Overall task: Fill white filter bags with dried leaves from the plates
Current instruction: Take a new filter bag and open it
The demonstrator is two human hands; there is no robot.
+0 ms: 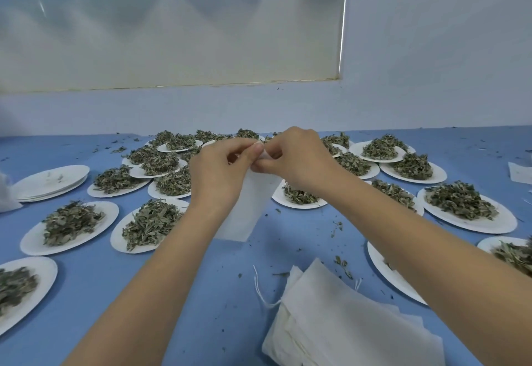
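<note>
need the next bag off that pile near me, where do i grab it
Pinch the top bag of the stack of filter bags at its far corner, coming from above: the sheets lie flat and fanned, so that corner juts free. Avoid the drawstrings on the left edge.

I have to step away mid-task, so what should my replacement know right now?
Left hand and right hand: both pinch the top edge of one filter bag, held up over the blue table; it hangs flat and looks empty.
Spare bags: stacked at near right.
Leaf plates: spread across the table; emptied plates stacked far left.
Left: open this bag, fill it, carry on through the plates.
</note>
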